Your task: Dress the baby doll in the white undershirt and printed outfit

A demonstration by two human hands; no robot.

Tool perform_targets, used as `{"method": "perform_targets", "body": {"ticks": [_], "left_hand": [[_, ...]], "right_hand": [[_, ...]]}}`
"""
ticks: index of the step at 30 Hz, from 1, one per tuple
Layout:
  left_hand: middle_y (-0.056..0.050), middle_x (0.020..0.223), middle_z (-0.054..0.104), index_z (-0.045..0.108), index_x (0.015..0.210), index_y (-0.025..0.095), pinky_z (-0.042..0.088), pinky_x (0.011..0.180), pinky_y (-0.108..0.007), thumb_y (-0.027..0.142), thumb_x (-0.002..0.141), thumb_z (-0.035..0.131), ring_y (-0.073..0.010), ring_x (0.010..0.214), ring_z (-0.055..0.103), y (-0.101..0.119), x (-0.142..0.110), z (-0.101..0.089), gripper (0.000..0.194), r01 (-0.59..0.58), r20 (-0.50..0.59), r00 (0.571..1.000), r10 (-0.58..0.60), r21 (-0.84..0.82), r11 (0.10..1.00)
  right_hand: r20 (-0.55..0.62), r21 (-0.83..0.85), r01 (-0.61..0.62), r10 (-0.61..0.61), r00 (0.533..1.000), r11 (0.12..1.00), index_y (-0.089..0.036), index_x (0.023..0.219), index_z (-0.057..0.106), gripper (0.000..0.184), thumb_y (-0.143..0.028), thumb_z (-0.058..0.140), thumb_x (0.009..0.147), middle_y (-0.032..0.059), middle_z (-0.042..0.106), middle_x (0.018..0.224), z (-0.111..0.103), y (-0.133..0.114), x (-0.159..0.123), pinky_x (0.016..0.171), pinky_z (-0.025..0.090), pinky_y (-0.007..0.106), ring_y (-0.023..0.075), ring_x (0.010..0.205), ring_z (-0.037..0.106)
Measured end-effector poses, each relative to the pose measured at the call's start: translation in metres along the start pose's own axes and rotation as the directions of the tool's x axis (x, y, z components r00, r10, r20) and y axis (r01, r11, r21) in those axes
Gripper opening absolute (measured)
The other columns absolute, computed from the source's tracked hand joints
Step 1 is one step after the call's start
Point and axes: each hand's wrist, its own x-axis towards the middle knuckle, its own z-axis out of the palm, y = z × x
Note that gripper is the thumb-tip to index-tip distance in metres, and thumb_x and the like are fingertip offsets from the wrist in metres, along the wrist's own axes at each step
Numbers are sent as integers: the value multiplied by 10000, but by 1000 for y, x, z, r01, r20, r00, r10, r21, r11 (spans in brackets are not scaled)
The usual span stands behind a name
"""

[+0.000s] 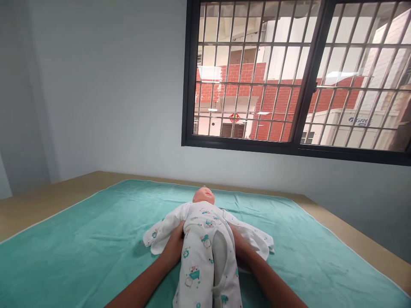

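A baby doll lies on its back with its head toward the wall, dressed in a white romper printed with small teal and red pictures. Its sleeves spread out to both sides, and the legs of the romper come toward me. My left hand holds the doll's side at the waist, just below the left sleeve. On the opposite side, my right hand grips the waist in the same way. The fingers of both hands are mostly hidden by the doll and its cloth.
A teal blanket with a pale edge covers most of the tan table under the doll. Behind it rises a pale wall. A black-framed window with metal bars is set in the wall at the upper right.
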Motion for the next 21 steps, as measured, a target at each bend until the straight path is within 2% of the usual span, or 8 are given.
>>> {"method": "perform_targets", "body": {"ticks": [3, 6, 9, 13, 16, 19, 21], "left_hand": [[-80, 1071, 707, 655, 983, 168, 466, 914, -353, 269, 741, 639, -281, 960, 607, 3, -1, -2, 263, 13, 32, 999, -14, 2, 1000], [-75, 1120, 698, 665, 1045, 185, 443, 970, -354, 298, 745, 654, -304, 1070, 586, 8, -1, -4, 321, 40, 58, 998, -39, -1, 999], [-73, 1168, 681, 674, 1046, 190, 421, 1013, -376, 267, 728, 660, -292, 1100, 583, 16, -2, -4, 328, 99, 89, 991, -95, -43, 994], [-68, 1162, 684, 665, 1076, 201, 454, 973, -391, 228, 715, 645, -271, 1075, 602, 25, -5, -3, 363, 253, 148, 963, -227, -191, 948], [-61, 1159, 685, 659, 1104, 200, 460, 967, -375, 274, 750, 636, -276, 1113, 582, 25, -6, -3, 363, 274, 152, 958, -244, -229, 934], [-52, 1161, 685, 645, 1137, 204, 464, 964, -369, 313, 768, 636, -284, 1146, 565, 23, -6, -5, 385, 280, 164, 956, -244, -261, 924], [-45, 1124, 702, 640, 1145, 212, 472, 958, -365, 333, 767, 642, -281, 1126, 582, 23, -6, -6, 398, 314, 179, 946, -271, -292, 903]], "right_hand": [[143, 88, 25, -38, 989, 996, -239, 1044, 729, 347, -373, 583, 759, 64, 726, 1075, -11, 3, -2, 898, 483, 408, 302, 1013, 637], [199, 87, 16, -33, 980, 996, -242, 997, 741, 317, -370, 595, 746, 40, 731, 1058, -19, 3, -4, 885, 492, 402, 278, 978, 645], [200, 99, -6, -14, 980, 995, -242, 1004, 736, 325, -375, 579, 753, 31, 731, 1055, -22, 0, -6, 915, 480, 412, 278, 1024, 626], [142, 170, -41, 17, 990, 985, -232, 1031, 729, 335, -357, 577, 760, 54, 726, 1072, -19, -1, -8, 899, 484, 412, 293, 1026, 620], [123, 176, -23, 1, 992, 984, -230, 1032, 729, 330, -326, 598, 744, 55, 723, 1077, -15, 2, -4, 874, 491, 405, 297, 1012, 621], [157, 103, -32, 16, 987, 994, -248, 992, 739, 309, -291, 646, 701, 36, 730, 1049, -14, 6, 0, 835, 500, 400, 307, 1004, 621], [172, 118, -22, 1, 985, 993, -254, 974, 741, 303, -267, 669, 680, 25, 725, 1053, -16, 7, 0, 852, 491, 401, 306, 1014, 615]]}}
